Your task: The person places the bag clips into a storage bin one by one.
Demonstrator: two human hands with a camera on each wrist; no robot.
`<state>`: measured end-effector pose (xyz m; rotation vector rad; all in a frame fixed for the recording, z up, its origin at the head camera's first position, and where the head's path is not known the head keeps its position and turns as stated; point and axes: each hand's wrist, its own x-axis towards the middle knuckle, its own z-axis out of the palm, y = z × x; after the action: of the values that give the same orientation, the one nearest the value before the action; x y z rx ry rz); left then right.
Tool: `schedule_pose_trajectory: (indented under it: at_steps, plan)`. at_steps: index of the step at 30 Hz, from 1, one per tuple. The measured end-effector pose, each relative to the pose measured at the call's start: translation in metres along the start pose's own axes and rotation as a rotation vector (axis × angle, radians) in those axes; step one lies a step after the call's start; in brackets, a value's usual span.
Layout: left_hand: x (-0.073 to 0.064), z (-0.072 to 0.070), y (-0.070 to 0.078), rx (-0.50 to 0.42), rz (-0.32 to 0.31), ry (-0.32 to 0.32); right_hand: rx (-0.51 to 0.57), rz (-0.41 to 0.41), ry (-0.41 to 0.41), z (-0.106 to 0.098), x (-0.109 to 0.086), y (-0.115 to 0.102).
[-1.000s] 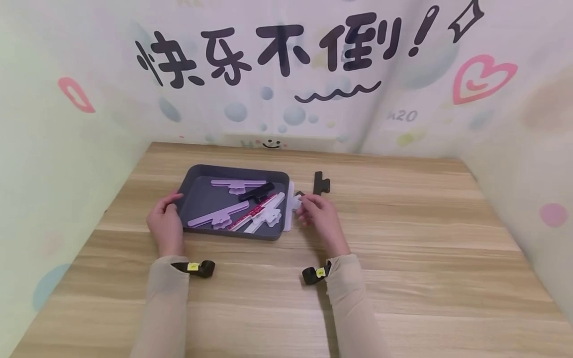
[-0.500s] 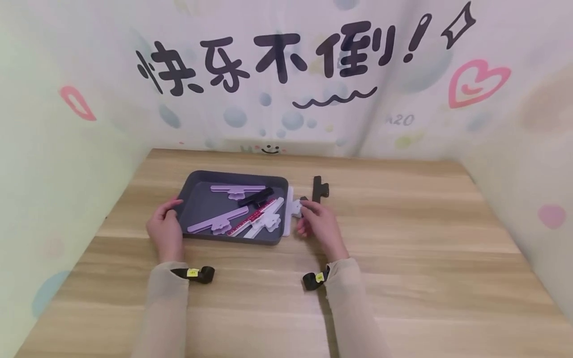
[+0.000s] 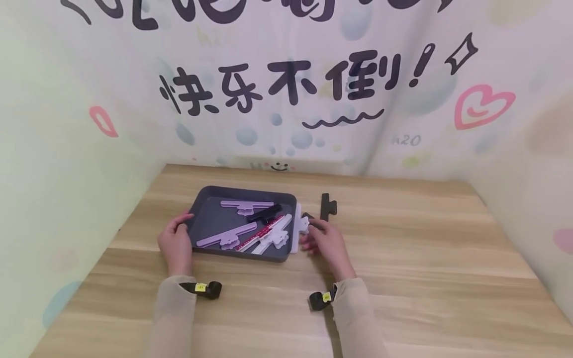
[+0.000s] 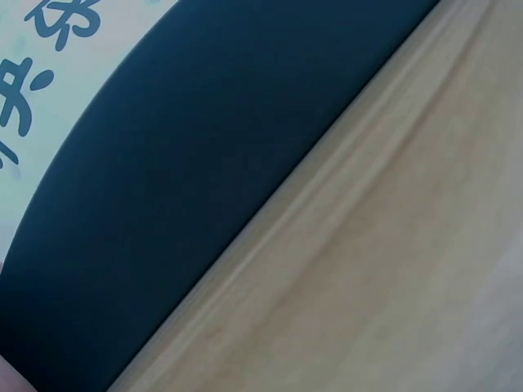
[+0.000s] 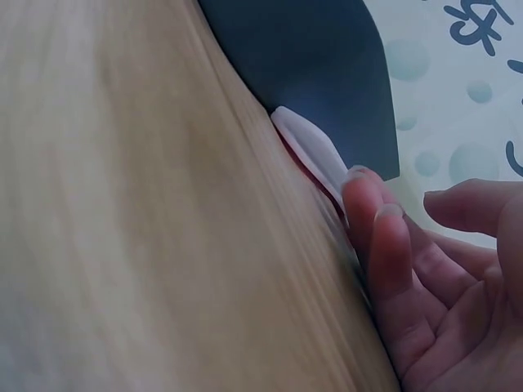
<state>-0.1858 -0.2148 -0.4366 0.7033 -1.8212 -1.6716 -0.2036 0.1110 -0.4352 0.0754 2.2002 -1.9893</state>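
Note:
My left hand [image 3: 176, 243] grips the left rim of a dark grey tray [image 3: 197, 219]. Inside lie two purple bag clips [image 3: 228, 234], a black clip [image 3: 264, 214], a red-and-white clip [image 3: 255, 237] and a white clip [image 3: 276, 236]. A pale clip [image 3: 295, 233] lies against the tray's right outer side, its handle toward my right hand [image 3: 329, 243]. In the right wrist view, the right fingers are loosely bent beside this pale clip [image 5: 312, 143], thumb apart, nothing between them. The left wrist view shows mostly the tray wall [image 4: 204, 147].
A black clip [image 3: 326, 206] lies on the wooden table [image 3: 416, 248] beyond my right hand. Another black piece [image 3: 308, 216] is partly hidden behind the right fingers. A printed curtain [image 3: 286, 129] hangs along the table's back edge.
The head view has tilted upward, so everything sits lower in it. My right fingers have drawn off the pale clip's handle, which shows more fully. My left hand stays on the tray.

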Motion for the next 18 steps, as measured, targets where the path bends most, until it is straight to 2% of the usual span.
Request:
schedule_pose_trajectory:
  at_steps: [5, 13, 18]
  plan:
    - [-0.003, 0.0, -0.001, 0.017, -0.002, 0.004, 0.005, -0.015, 0.025, -0.001, -0.002, 0.006]
    - [-0.006, 0.0, -0.003, 0.02, -0.034, -0.003, 0.007, 0.02, 0.083, -0.003, -0.004, 0.011]
    - [-0.001, 0.003, 0.001, 0.004, -0.002, 0.013, 0.001, -0.006, 0.138, -0.003, 0.001, 0.006]
